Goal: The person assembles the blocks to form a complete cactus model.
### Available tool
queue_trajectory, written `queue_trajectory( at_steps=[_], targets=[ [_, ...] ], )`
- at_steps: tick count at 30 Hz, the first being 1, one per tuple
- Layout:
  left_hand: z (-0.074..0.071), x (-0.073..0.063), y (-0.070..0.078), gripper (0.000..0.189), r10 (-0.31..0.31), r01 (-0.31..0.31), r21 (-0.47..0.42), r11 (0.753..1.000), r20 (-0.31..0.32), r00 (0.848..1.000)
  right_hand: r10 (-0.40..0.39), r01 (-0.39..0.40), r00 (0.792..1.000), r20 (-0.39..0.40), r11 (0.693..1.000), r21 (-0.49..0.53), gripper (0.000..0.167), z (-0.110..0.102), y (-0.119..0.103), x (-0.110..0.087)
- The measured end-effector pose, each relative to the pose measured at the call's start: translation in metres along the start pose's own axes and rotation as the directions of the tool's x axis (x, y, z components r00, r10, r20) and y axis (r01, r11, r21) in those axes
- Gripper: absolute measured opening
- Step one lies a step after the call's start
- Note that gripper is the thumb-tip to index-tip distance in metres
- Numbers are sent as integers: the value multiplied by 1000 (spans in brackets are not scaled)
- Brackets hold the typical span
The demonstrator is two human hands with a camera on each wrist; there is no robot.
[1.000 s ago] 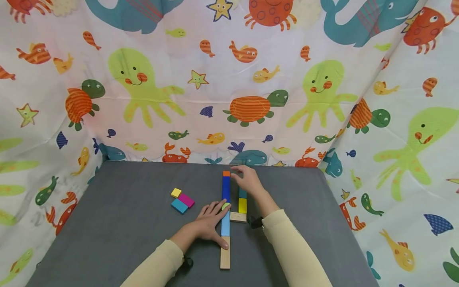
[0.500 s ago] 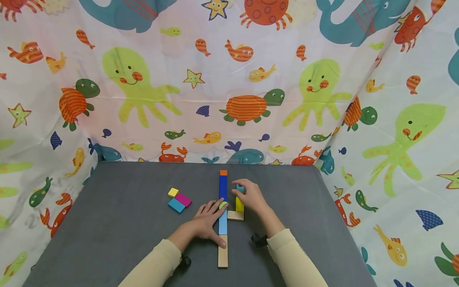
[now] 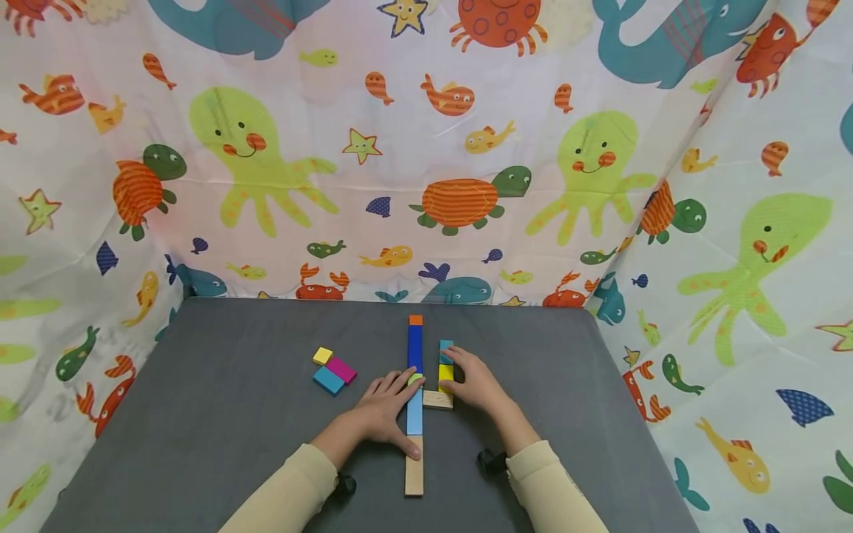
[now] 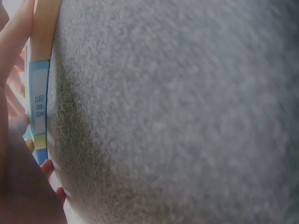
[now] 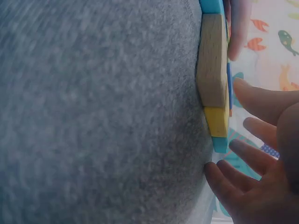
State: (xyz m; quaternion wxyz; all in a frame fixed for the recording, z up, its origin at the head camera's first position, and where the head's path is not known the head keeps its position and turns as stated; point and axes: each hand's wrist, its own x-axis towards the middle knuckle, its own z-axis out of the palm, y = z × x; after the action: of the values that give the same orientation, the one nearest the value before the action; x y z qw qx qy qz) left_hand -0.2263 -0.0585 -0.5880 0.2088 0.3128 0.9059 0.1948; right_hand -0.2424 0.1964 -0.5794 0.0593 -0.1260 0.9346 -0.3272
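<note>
A long row of blocks lies on the grey table: orange (image 3: 416, 320), dark blue (image 3: 415, 348), green (image 3: 414, 380), light blue (image 3: 414, 414) and bare wood (image 3: 414, 480). My left hand (image 3: 381, 418) rests along it with spread fingers, fingertips at the green block and thumb on the wooden one. A short wooden block (image 3: 437, 400) juts right from the row. From its right end, a yellow block (image 3: 446, 374) and a teal block (image 3: 446, 348) run away from me. My right hand (image 3: 476, 383) is beside these two, fingertips near the teal, thumb near the yellow, fingers apart.
Left of the row, a small yellow block (image 3: 323, 356), a magenta block (image 3: 342, 369) and a blue block (image 3: 329, 380) lie grouped on the grey table (image 3: 253, 370). A curtain (image 3: 400, 170) printed with sea animals hangs behind the table and at its sides.
My right hand has come toward me from the far end of the row, down along the teal and yellow blocks, uncovering the teal one. My left hand stays on the row.
</note>
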Motion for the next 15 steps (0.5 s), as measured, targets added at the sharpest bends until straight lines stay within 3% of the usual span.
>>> queue_trajectory(
  at_steps=[15],
  targets=[
    [-1,-2,8,130,-32,31,40,999,12,999,24,-23,999,23,999,-33,60,7,2,-6]
  ],
)
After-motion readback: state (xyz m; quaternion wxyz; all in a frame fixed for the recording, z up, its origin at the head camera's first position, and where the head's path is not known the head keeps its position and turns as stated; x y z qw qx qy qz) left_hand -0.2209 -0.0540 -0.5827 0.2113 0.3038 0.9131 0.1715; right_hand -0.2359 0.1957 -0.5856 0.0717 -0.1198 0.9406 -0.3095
